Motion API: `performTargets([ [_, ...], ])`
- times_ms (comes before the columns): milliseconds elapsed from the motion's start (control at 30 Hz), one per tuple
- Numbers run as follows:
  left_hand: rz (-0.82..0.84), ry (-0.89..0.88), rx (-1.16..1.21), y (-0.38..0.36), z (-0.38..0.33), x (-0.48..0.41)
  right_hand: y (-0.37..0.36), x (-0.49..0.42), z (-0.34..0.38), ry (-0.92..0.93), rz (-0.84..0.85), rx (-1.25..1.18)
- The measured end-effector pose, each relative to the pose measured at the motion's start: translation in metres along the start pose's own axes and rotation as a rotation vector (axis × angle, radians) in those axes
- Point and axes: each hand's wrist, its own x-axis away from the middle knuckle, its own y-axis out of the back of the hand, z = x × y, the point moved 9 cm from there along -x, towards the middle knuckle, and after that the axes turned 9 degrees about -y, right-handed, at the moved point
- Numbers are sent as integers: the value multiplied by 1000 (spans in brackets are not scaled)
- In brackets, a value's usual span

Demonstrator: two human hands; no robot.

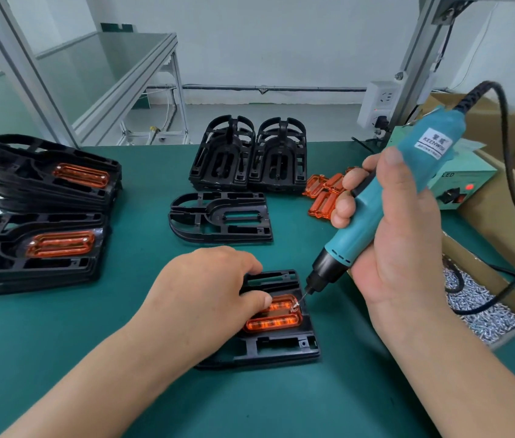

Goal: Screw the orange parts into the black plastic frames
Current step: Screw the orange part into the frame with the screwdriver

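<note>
Screws (483, 314) fill the box (483, 263); right hand (398, 241) grips screwdriver (365, 218); left hand (205, 289) holds orange part (276, 322).

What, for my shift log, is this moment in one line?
step: screw driving | left hand: holds black frame, thumb on orange part | right hand: grips screwdriver, bit at part's corner
</note>
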Motion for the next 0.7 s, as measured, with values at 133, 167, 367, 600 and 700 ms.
performTargets([
  [133,17,-3,-53,-4,-3,1,-4,1,-1,1,28,30],
  [167,22,0,-61,-5,-3,1,-5,2,-1,4,40,34],
  [367,18,27,-83,-8,-4,0,-28,11,6,59,235,76],
  [600,18,59,-79,-11,0,-2,-52,26,11,129,464,133],
  [700,26,70,-80,-13,2,-2,-54,27,10,123,489,147],
])
